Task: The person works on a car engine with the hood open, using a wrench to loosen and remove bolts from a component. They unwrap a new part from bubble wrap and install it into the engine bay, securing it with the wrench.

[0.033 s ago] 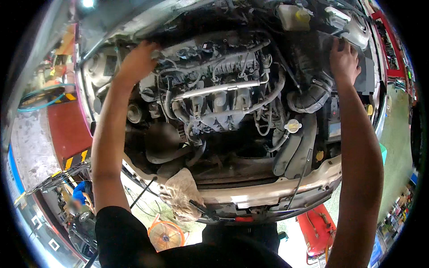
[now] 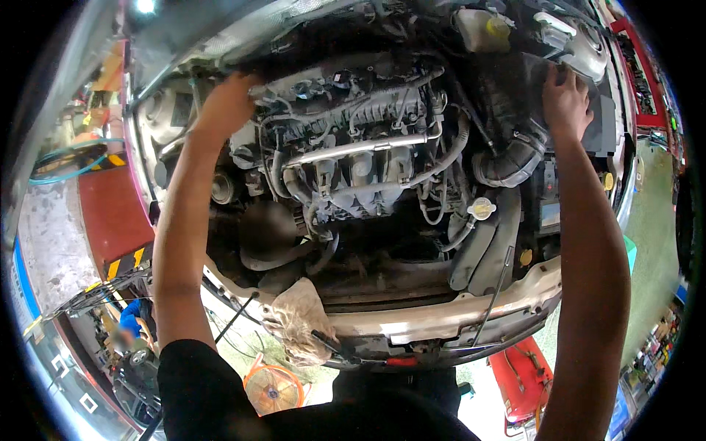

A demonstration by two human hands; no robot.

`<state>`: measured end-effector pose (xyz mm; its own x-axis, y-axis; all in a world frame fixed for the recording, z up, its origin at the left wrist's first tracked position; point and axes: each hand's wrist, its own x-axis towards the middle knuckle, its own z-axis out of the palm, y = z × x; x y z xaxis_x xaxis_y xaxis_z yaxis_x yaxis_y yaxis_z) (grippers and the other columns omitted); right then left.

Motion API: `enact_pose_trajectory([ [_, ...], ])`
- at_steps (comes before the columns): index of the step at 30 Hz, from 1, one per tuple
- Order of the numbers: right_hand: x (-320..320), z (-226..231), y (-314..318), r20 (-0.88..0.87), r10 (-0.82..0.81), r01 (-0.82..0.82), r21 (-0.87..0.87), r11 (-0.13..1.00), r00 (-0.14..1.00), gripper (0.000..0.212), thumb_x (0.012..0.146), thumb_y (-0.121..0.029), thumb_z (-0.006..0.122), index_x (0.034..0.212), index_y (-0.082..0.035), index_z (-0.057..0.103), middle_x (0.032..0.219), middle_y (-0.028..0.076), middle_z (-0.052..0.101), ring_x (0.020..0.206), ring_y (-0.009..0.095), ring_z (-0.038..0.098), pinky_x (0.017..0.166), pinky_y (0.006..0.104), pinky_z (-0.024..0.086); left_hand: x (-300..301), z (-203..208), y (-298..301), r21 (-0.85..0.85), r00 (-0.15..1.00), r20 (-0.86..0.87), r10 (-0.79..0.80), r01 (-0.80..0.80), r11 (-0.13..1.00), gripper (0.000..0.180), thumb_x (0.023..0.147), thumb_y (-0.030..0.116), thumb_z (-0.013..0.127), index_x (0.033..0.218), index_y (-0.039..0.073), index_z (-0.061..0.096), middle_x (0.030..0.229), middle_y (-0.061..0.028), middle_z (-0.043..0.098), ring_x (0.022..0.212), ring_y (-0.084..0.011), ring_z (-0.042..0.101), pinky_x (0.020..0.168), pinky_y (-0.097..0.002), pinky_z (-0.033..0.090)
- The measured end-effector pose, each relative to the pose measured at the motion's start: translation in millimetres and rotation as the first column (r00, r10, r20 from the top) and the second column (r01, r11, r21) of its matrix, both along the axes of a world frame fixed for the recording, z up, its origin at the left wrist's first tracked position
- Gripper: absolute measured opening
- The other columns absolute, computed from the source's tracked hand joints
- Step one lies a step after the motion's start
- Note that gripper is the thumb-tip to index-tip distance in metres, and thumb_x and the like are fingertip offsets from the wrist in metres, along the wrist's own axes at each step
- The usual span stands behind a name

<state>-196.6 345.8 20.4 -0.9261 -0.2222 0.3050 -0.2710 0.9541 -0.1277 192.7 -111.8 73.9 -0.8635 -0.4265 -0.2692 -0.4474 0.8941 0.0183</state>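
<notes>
Both my arms reach into a car's open engine bay. My left hand (image 2: 229, 103) is at the far left corner of the engine (image 2: 360, 162), beside the end of its top. Its fingers are blurred and partly lost against the dark parts, so whether they grip anything cannot be made out. On the right, my right hand (image 2: 568, 103) rests on the black air filter box (image 2: 604, 121), fingers bent and slightly apart. A ribbed black intake hose (image 2: 511, 163) runs from below that box toward the engine. Across the engine's middle lies a silvery metal pipe (image 2: 360, 147).
A dirty cloth (image 2: 300, 316) hangs over the front body edge. Nearby stand an orange fan (image 2: 273, 389) and a red wheeled piece of equipment (image 2: 521, 375). A pale fluid reservoir (image 2: 478, 31) sits at the back right. Another person (image 2: 134, 322) in blue is at the far left.
My left hand has shifted very slightly to the right and nearer. My right hand stays on the air filter box.
</notes>
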Motion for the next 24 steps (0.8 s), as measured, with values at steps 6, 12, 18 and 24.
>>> enact_pose_trajectory([
  [6,22.6,25.4,-23.9,0.033,-0.063,0.061,0.055,0.997,0.997,0.068,0.099,-0.069,0.035,0.151,-0.026,0.045,0.15,0.02,0.047,0.146,0.037,0.038,0.118,0.0615,0.022,10.9,-24.5,-17.1,0.02,0.986,-0.146,0.083,-0.081,0.997,0.027,0.091,0.019,0.066,0.113,0.005,0.07,0.103,-0.0214,0.071,0.099,-0.0433,0.066,0.084,-0.0504,0.052],
  [12,22.9,26.5,-24.4,0.09,-0.089,0.081,0.083,0.993,0.992,0.067,0.1,-0.067,0.035,0.152,-0.024,0.045,0.152,0.019,0.045,0.145,0.037,0.038,0.117,0.0604,0.024,-1.9,-53.3,-29.0,0.026,0.994,0.026,0.105,-0.106,0.994,0.026,0.09,0.027,0.069,0.102,0.005,0.074,0.098,-0.0242,0.071,0.093,-0.044,0.067,0.082,-0.0517,0.053],
  [18,22.6,23.3,-25.5,0.073,-0.066,0.059,0.09,0.994,0.995,0.07,0.099,-0.069,0.035,0.152,-0.024,0.045,0.153,0.017,0.044,0.145,0.036,0.039,0.117,0.0598,0.025,-7.1,-57.6,-31.7,-0.015,0.982,0.187,0.026,-0.023,1.0,0.034,0.091,0.033,0.07,0.089,-0.001,0.075,0.096,-0.0262,0.071,0.094,-0.0439,0.068,0.082,-0.0504,0.054],
  [24,26.3,26.8,-27.8,0.061,-0.089,0.085,0.061,0.995,0.994,0.069,0.1,-0.069,0.034,0.151,-0.025,0.047,0.154,0.014,0.044,0.144,0.034,0.04,0.116,0.0586,0.026,2.7,-54.6,3.2,-0.046,0.971,0.128,0.2,-0.196,0.98,0.042,0.097,0.039,0.062,0.091,-0.001,0.074,0.096,-0.0244,0.072,0.096,-0.0445,0.068,0.085,-0.0519,0.054],
])
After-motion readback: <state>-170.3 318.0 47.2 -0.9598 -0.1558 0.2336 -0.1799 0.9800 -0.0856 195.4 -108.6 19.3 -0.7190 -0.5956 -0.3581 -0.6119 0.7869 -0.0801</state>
